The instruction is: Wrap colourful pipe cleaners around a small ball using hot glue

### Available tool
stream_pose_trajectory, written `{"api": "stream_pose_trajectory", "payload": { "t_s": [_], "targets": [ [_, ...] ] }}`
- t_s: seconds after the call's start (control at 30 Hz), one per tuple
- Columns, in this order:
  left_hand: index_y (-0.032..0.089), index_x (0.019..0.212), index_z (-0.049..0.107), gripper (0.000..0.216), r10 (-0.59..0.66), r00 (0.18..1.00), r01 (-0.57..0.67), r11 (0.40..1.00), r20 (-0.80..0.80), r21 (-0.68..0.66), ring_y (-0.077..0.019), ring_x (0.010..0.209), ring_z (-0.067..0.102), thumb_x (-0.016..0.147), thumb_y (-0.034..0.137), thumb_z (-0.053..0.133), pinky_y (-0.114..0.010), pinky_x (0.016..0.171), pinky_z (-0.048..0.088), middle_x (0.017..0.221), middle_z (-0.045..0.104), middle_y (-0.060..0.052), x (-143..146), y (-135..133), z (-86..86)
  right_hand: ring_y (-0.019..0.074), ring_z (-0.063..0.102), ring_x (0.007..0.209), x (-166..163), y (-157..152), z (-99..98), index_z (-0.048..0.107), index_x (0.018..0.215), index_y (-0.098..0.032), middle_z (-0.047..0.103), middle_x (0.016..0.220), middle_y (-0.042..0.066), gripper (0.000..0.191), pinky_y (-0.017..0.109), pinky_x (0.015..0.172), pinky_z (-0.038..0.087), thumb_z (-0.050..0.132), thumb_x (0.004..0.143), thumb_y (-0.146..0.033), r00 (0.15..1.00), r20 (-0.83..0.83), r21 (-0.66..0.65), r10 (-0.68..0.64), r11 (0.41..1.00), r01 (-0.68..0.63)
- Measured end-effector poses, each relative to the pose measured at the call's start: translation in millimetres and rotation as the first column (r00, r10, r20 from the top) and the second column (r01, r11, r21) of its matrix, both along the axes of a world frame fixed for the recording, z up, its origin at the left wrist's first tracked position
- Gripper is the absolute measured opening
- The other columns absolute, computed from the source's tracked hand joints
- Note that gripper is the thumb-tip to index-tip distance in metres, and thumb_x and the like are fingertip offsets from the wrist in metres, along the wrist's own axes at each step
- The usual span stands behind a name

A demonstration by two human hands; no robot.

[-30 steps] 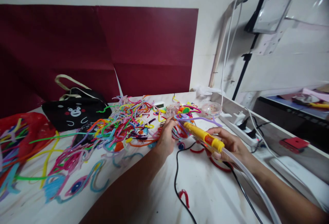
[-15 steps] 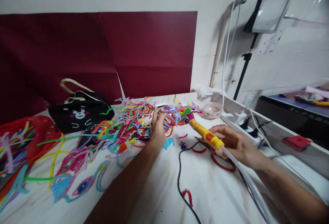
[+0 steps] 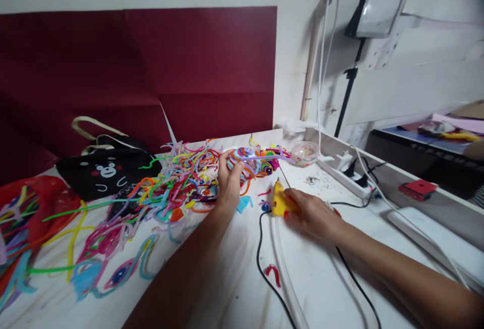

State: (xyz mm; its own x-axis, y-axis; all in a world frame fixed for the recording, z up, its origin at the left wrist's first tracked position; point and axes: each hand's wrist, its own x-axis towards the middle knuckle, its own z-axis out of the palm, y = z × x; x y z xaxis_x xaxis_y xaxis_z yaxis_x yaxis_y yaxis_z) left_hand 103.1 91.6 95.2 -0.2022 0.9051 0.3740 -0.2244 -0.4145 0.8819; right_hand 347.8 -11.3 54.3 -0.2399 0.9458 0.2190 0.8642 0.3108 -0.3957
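My left hand [image 3: 229, 180] is closed on a multicoloured pipe-cleaner figure [image 3: 257, 160], held just above the white table [image 3: 234, 288] beside a big tangle of coloured pipe cleaners [image 3: 177, 183]. My right hand [image 3: 312, 213] rests low on the table with its fingers wrapped round a yellow glue gun [image 3: 279, 202]. The gun's nozzle points toward the figure, and a clear glue stick [image 3: 283, 263] trails back from it along the table. A black cord [image 3: 264, 273] runs from the gun toward me.
A black bear-face bag [image 3: 106, 168] and a red plastic bag [image 3: 41, 203] with more pipe cleaners lie at left. A clear bowl [image 3: 304, 152], a white power strip [image 3: 346, 173], a red box [image 3: 418, 188] and a lamp stand [image 3: 346, 92] stand at right.
My right hand has lowered the glue gun from mid-air down onto the table. My left hand has lifted the figure slightly and drawn it left.
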Motion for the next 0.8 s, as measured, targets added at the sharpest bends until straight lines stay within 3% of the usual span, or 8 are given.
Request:
{"api": "stream_pose_trajectory", "payload": {
  "t_s": [0.1, 0.2, 0.27, 0.33, 0.43, 0.63, 0.8],
  "targets": [
    [0.033, 0.123, 0.077, 0.043, 0.065, 0.996, -0.062, 0.997, -0.068, 0.054, -0.0304, 0.124, 0.076, 0.082, 0.035, 0.088, -0.042, 0.117, 0.061, 0.125, 0.082, -0.004, 2, -14, 8.0, 0.0346, 0.084, 0.110, -5, -9, 15.3, 0.084, 0.124, -0.024, 0.089, 0.131, 0.017, 0.026, 0.047, 0.096, 0.068, 0.069, 0.104, -0.020, 0.991, 0.105, 0.240, 0.077, 0.966, -0.100],
    [0.033, 0.126, 0.077, 0.048, 0.049, 0.994, -0.043, 0.997, -0.102, 0.060, -0.0308, 0.129, 0.075, 0.080, 0.030, 0.090, -0.042, 0.120, 0.060, 0.128, 0.080, -0.004, 4, -23, 13.1, 0.0383, 0.081, 0.119, -16, -15, 44.7, 0.084, 0.129, -0.027, 0.088, 0.135, 0.018, 0.026, 0.055, 0.102, 0.066, 0.062, 0.116, -0.026, 0.989, -0.041, 0.584, 0.144, 0.807, -0.094],
    [0.033, 0.127, 0.077, 0.051, 0.039, 0.994, -0.033, 0.998, -0.099, 0.060, -0.0326, 0.132, 0.074, 0.078, 0.029, 0.091, -0.044, 0.122, 0.060, 0.132, 0.079, -0.005, 5, -27, 14.2, 0.0411, 0.079, 0.126, -28, -13, 65.9, 0.085, 0.128, -0.030, 0.087, 0.134, 0.017, 0.022, 0.060, 0.111, 0.062, 0.068, 0.116, -0.031, 0.972, -0.158, 0.672, 0.174, 0.740, -0.024],
    [0.032, 0.129, 0.076, 0.054, 0.019, 0.994, -0.013, 0.998, -0.104, 0.059, -0.0340, 0.133, 0.073, 0.077, 0.029, 0.092, -0.046, 0.126, 0.058, 0.138, 0.079, -0.006, 7, -29, 14.5, 0.0399, 0.080, 0.120, -39, -4, 81.7, 0.086, 0.122, -0.030, 0.088, 0.127, 0.016, 0.017, 0.057, 0.110, 0.062, 0.071, 0.114, -0.034, 0.953, -0.232, 0.652, 0.196, 0.758, 0.003],
    [0.031, 0.128, 0.076, 0.054, 0.017, 0.991, -0.007, 0.997, -0.129, 0.072, -0.0346, 0.134, 0.072, 0.077, 0.028, 0.093, -0.048, 0.130, 0.055, 0.138, 0.079, -0.007, 8, -32, 15.2, 0.0345, 0.082, 0.105, -52, 15, 89.8, 0.084, 0.108, -0.028, 0.088, 0.111, 0.012, 0.011, 0.047, 0.097, 0.064, 0.077, 0.109, -0.037, 0.905, -0.363, 0.552, 0.222, 0.834, 0.017],
    [0.031, 0.120, 0.078, 0.049, 0.051, 0.992, -0.041, 0.995, -0.117, 0.089, -0.0348, 0.133, 0.074, 0.074, 0.021, 0.093, -0.047, 0.123, 0.058, 0.132, 0.078, -0.007, 9, -34, 16.3, 0.0244, 0.075, 0.079, -60, 39, 77.7, 0.076, 0.089, -0.027, 0.082, 0.087, 0.005, 0.014, 0.037, 0.079, 0.058, 0.079, 0.099, -0.037, 0.800, -0.564, 0.429, 0.203, 0.900, 0.074],
    [0.030, 0.117, 0.078, 0.044, 0.069, 0.987, -0.056, 0.994, -0.146, 0.092, -0.0347, 0.137, 0.073, 0.076, 0.022, 0.092, -0.047, 0.129, 0.056, 0.135, 0.077, -0.008, 10, -33, 12.3, 0.0197, 0.065, 0.066, -65, 47, 71.8, 0.072, 0.079, -0.026, 0.076, 0.073, 0.003, 0.034, 0.032, 0.064, 0.048, 0.084, 0.095, -0.054, 0.704, -0.696, 0.262, 0.138, 0.962, 0.070]
  ]
}}
